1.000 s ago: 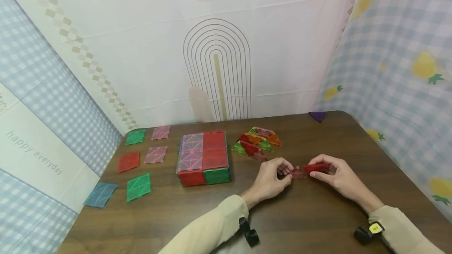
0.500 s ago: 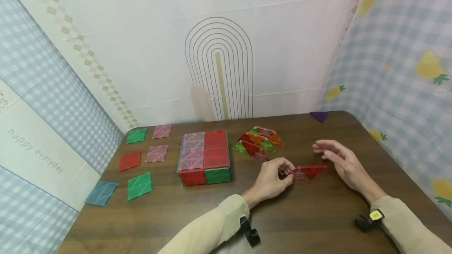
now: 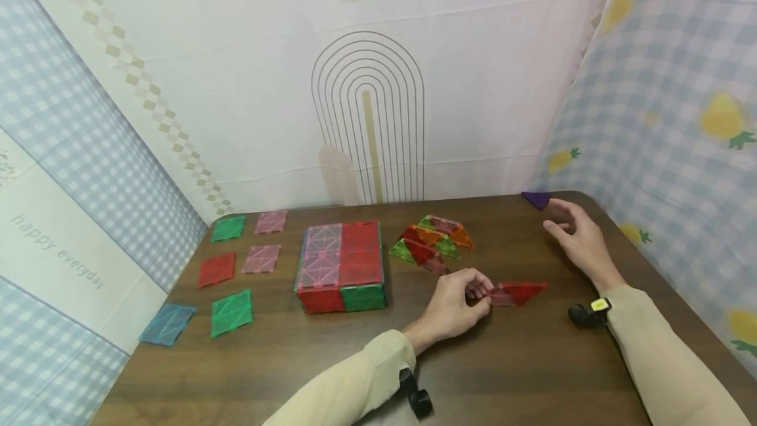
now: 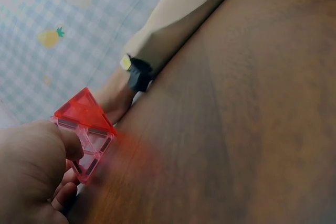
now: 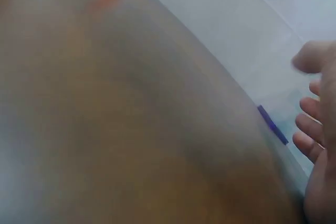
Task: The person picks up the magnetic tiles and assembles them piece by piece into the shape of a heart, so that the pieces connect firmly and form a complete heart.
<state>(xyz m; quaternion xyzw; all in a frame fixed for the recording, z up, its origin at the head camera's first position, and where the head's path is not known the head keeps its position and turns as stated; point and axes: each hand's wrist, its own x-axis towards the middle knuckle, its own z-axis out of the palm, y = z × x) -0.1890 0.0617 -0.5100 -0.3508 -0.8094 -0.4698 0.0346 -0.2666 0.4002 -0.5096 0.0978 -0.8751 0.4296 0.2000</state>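
My left hand (image 3: 452, 304) pinches a pink triangular magnetic tile (image 4: 95, 142) between thumb and fingers. Edge to edge with it sits a red triangular magnetic tile (image 4: 84, 109), and the pair stands up from the table in the head view. Part of the pink tile is hidden behind the fingers. At the far right, my right hand (image 3: 581, 242) reaches over the table with loosely bent fingers and holds nothing. Just beyond its fingertips lies a purple triangular tile (image 3: 536, 200), near the back edge; the right wrist view shows this purple tile (image 5: 272, 124) beside the fingers.
A low box of pink, red and green square tiles (image 3: 342, 268) stands mid-table. Behind my left hand are joined triangles in green, red and orange (image 3: 432, 240). Several loose square tiles, among them a green one (image 3: 232, 313), lie at left. Cloth walls (image 3: 266, 84) surround the table.
My right hand has let go of the red triangle, now joined to the pink one, and has moved back and right towards the purple tile. My left hand has stayed in place.
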